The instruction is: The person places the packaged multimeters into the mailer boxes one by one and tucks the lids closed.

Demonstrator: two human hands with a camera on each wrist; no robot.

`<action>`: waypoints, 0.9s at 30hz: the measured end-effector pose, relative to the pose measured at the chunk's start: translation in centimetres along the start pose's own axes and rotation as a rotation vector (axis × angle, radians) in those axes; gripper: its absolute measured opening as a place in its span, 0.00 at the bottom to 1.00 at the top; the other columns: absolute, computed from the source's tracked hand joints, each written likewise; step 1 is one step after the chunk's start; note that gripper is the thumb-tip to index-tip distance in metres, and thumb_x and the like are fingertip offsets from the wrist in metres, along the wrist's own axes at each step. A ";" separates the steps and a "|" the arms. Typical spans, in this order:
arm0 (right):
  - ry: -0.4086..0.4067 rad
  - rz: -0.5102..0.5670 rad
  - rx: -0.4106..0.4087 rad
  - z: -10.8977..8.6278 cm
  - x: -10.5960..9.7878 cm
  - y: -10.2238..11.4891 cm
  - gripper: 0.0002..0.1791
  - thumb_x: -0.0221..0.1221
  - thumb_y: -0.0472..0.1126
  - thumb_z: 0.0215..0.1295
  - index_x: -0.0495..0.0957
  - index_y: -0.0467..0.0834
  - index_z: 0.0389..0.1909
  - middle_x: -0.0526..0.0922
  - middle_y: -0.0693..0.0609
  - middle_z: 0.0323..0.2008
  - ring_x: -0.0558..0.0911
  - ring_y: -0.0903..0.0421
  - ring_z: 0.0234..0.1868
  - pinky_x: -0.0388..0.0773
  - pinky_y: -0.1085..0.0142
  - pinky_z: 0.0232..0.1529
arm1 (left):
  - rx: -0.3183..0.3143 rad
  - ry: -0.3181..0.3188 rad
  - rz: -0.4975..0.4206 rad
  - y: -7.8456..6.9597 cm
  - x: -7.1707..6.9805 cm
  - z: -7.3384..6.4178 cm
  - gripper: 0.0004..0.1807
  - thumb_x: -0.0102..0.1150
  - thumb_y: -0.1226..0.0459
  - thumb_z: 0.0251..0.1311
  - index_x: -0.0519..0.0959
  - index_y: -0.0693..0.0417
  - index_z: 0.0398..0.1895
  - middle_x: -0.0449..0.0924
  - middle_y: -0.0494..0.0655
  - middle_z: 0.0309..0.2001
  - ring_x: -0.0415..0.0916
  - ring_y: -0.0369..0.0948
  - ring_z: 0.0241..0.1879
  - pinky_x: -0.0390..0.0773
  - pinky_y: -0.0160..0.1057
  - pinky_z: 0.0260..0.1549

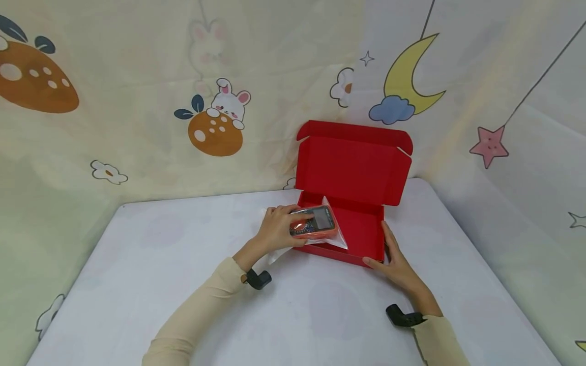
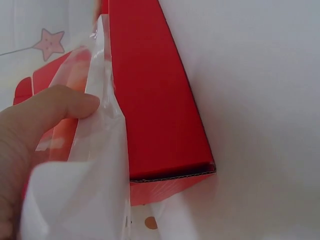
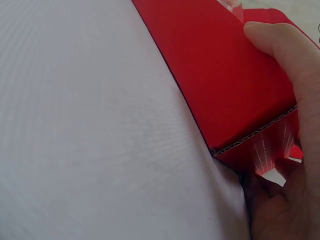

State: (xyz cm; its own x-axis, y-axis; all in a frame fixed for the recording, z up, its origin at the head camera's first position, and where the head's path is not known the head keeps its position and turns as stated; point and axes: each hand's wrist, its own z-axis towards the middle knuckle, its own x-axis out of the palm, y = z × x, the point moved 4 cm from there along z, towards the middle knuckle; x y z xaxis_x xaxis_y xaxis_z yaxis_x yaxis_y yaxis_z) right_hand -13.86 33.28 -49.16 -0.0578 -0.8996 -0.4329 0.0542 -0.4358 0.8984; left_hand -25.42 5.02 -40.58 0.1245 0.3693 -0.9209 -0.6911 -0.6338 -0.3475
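A red cardboard box stands on the table with its lid raised at the back. Over the box's left part, my left hand grips an orange and black multimeter with a grey screen, wrapped in a clear plastic bag. In the left wrist view the thumb presses on the bag, close beside the box's front wall. My right hand holds the box's front right corner, thumb at the front wall's top edge and fingers along the right side.
The white table extends around the box on both sides and in front. Behind it hangs a cloth backdrop printed with rabbits, a moon and stars. Black wrist cameras sit on both forearms.
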 end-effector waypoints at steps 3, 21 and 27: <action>0.001 0.004 -0.008 0.1 -0.1 0.0 0.63 0.70 0.43 0.55 0.32 0.55 0.78 0.36 0.45 0.78 0.45 0.37 0.74 0.66 0.40 0.60 | 0.020 0.011 0.003 0.0 0.0 0.3 0.34 0.74 0.49 0.45 0.78 0.37 0.61 0.73 0.52 0.62 0.70 0.49 0.58 0.68 0.51 0.53; 0.011 0.027 0.043 -0.6 0.0 0.0 0.62 0.70 0.45 0.54 0.34 0.57 0.78 0.38 0.43 0.77 0.46 0.36 0.73 0.72 0.41 0.56 | 0.107 0.076 0.002 -0.8 0.4 1.1 0.32 0.73 0.49 0.46 0.79 0.37 0.60 0.75 0.51 0.60 0.71 0.48 0.56 0.68 0.50 0.51; 0.003 0.031 0.019 -0.4 -0.1 0.4 0.61 0.69 0.45 0.54 0.34 0.56 0.78 0.38 0.44 0.78 0.46 0.36 0.74 0.69 0.39 0.59 | 0.138 0.097 0.010 -1.1 0.4 2.0 0.33 0.73 0.49 0.46 0.79 0.37 0.60 0.75 0.51 0.61 0.71 0.48 0.56 0.69 0.52 0.52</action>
State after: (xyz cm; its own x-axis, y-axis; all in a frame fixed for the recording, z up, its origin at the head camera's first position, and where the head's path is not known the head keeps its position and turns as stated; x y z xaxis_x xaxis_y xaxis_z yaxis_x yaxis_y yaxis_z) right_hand -13.42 33.19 -48.74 -0.0536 -0.9128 -0.4049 0.0372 -0.4071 0.9126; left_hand -26.07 7.19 -40.21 0.1807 0.2925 -0.9390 -0.7831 -0.5349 -0.3173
